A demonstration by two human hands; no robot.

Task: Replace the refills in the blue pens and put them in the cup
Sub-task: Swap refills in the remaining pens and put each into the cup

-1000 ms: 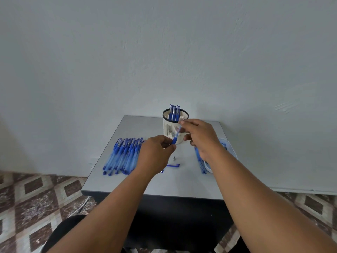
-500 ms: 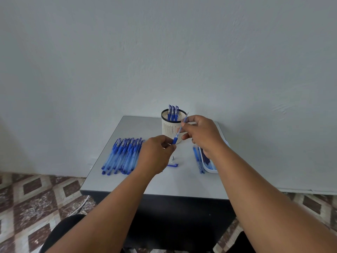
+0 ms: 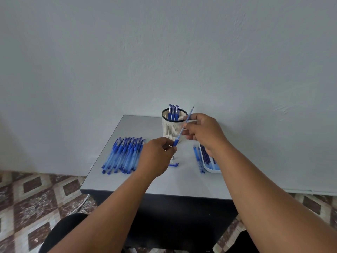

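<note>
A blue pen (image 3: 179, 135) slants up to the right in front of the white slotted cup (image 3: 172, 128). My left hand (image 3: 156, 157) pinches its blue grip end, and my right hand (image 3: 204, 132) pinches it higher up. A thin refill (image 3: 190, 112) sticks out above my right fingers. Three blue pens (image 3: 173, 111) stand in the cup. Several capped blue pens (image 3: 124, 155) lie in a row at the left of the grey table (image 3: 127, 183).
A white tray (image 3: 209, 169) with refills sits at the right, partly hidden by my right forearm. Loose refills (image 3: 198, 159) lie just left of it. A blue pen cap (image 3: 174, 164) and a small metal tip (image 3: 172, 157) lie under my hands. A wall stands behind the table.
My right hand has risen and shifted right, and the thin refill now shows farther above it. My left hand has stayed at the pen's grip end.
</note>
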